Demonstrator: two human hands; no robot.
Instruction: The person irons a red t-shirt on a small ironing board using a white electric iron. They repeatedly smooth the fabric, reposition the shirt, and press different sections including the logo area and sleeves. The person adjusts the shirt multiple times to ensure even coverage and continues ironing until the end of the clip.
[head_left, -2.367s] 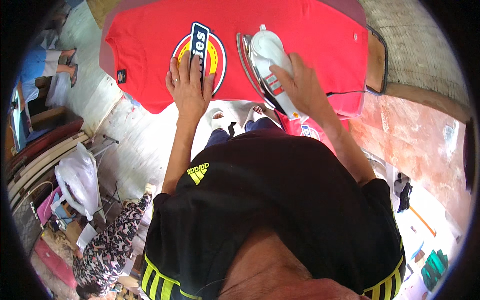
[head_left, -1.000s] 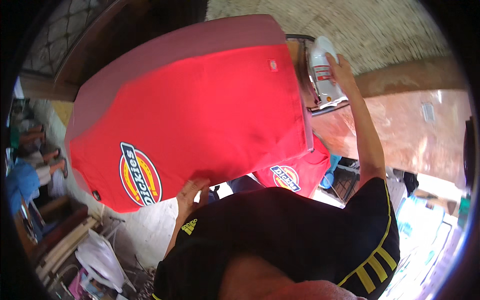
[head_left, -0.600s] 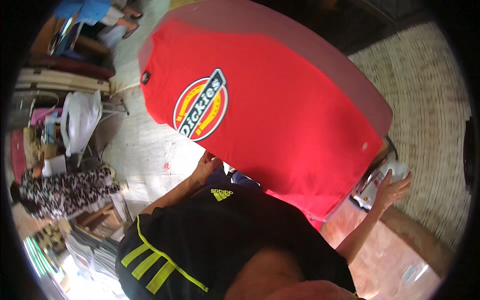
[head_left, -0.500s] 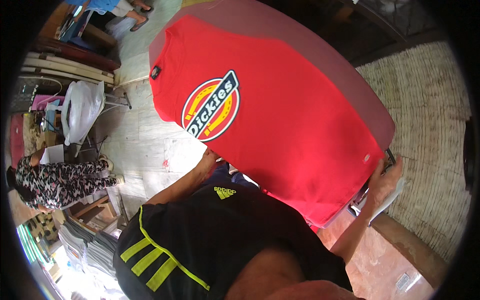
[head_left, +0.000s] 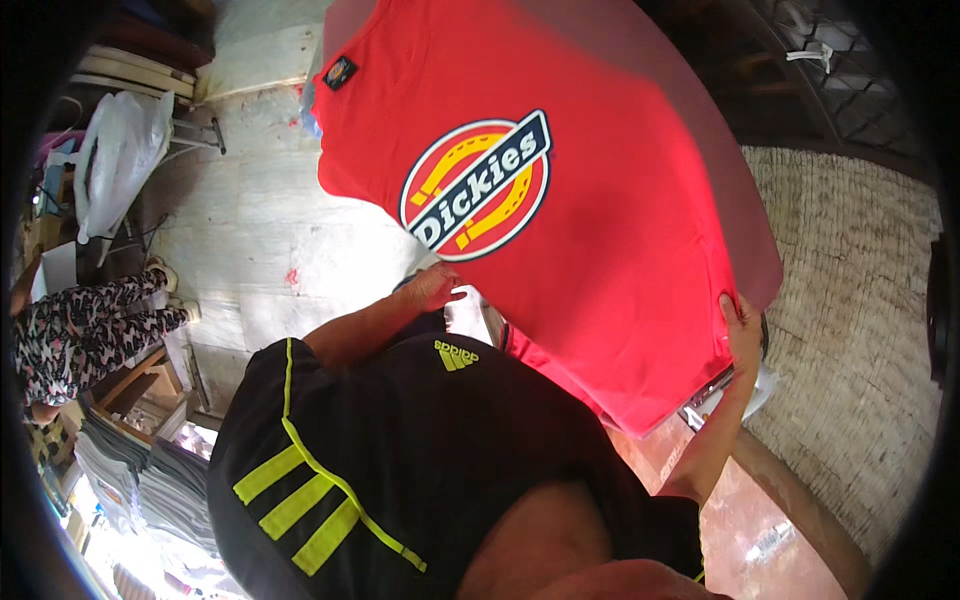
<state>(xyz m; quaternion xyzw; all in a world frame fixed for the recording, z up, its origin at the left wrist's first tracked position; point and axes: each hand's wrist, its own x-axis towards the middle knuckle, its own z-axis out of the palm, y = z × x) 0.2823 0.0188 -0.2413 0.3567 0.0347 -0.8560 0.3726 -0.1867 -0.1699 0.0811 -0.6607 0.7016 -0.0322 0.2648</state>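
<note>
A red T-shirt [head_left: 620, 230] lies spread on a long maroon padded board [head_left: 740, 200], a round logo printed on its chest. A small dark label [head_left: 339, 73] shows inside the neck at the far left. My right hand [head_left: 742, 335] grips the shirt's hem corner at the right, thumb on top of the fabric. My left hand [head_left: 434, 288] is at the shirt's near edge below the print, thumb and fingers apart, holding nothing that I can see.
At the left, a white plastic bag [head_left: 125, 160] hangs by a metal stand. A person in patterned trousers [head_left: 85, 325] is at the far left, above stacked grey garments [head_left: 150, 480]. Rough pale matting [head_left: 850, 300] covers the right side. A dark metal lattice [head_left: 860, 80] stands at upper right.
The shirt's hem corner has shifted left on the board, uncovering more maroon at the right, with my right hand on it. My view has also shifted. My left hand shows more fully.
</note>
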